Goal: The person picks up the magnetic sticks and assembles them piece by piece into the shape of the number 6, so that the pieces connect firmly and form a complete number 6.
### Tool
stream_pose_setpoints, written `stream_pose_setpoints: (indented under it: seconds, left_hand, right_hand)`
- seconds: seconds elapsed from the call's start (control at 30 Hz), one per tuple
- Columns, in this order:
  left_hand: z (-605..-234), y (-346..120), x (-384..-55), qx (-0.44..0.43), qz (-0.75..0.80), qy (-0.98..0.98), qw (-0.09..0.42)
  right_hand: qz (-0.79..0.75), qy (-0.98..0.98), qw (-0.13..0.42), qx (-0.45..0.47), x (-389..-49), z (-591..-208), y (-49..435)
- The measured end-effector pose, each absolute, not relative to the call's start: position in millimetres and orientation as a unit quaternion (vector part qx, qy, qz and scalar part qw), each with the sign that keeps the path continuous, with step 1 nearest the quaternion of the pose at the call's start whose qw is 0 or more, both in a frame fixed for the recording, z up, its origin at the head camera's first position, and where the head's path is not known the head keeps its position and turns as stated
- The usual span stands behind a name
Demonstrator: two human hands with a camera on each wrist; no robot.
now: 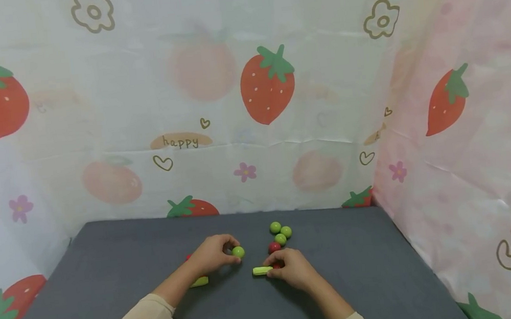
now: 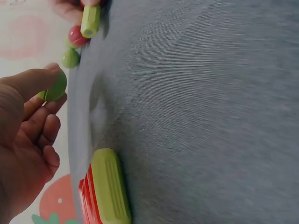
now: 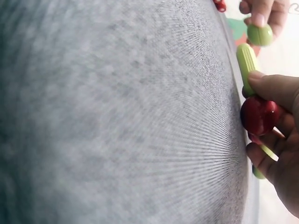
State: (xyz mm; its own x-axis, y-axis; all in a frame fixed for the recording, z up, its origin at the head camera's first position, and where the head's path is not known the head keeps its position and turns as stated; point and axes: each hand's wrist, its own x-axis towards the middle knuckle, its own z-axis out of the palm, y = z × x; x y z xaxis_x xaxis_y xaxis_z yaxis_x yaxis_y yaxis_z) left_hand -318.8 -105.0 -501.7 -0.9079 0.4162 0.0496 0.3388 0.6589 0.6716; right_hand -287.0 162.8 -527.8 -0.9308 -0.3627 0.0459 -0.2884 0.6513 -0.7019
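Observation:
My left hand (image 1: 214, 252) pinches a green ball (image 1: 239, 252) between thumb and fingertips; in the left wrist view that ball (image 2: 57, 86) is held above the cloth. My right hand (image 1: 291, 268) holds a short yellow-green ridged stick (image 1: 261, 271), its thumb lying over one end. Against that end, between thumb and fingers, is a dark red ball (image 3: 259, 115); whether it is fixed to the stick I cannot tell. Just beyond the right hand another red ball (image 1: 274, 247) stands at the end of a group of green balls (image 1: 280, 239).
Left of centre, partly behind the left forearm, lie another yellow-green stick (image 2: 111, 186) and red ridged pieces (image 2: 88, 196). A dark grey cloth (image 1: 363, 272) covers the table. Printed curtains (image 1: 236, 151) rise behind it and at both sides.

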Motion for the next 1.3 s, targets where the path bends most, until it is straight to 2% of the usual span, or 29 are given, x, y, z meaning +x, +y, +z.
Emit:
stream_pose_setpoints:
  seconds: [0.33, 1.07, 1.3]
  left_hand:
    - [-508.4, -114.8, -298.0, 0.245, 0.377, 0.891, 0.064]
    - [-522.7, -107.3, -295.0, 0.252, 0.382, 0.887, 0.065]
    - [-522.7, -107.2, -294.0, 0.268, 0.37, 0.888, 0.048]
  right_hand:
    - [-0.381, 0.906, 0.05, -0.177, -287.5, -526.7, 159.7]
    - [-0.389, 0.904, 0.037, -0.174, -287.3, -527.1, 145.2]
    - [-0.388, 0.906, 0.041, -0.167, -288.4, -528.5, 144.8]
